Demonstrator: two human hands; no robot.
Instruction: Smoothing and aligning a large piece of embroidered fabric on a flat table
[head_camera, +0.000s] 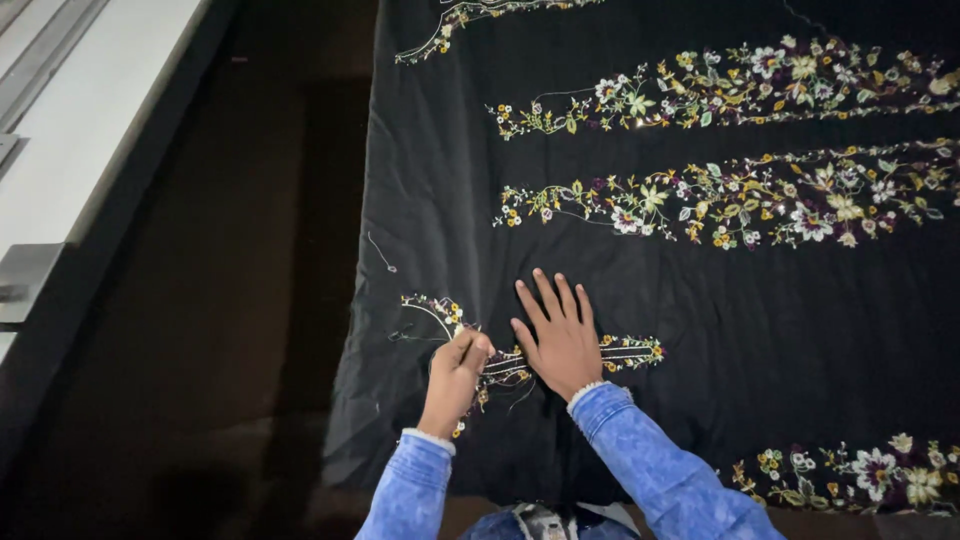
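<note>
Both hands near black cloth's left edge.

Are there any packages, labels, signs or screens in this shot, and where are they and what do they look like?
None in view: no package, label, sign or screen.
What shows instead: a black cloth with bands of floral embroidery.
The right hand lies flat on the cloth.
The left hand pinches at a stitched motif beside it.
</note>
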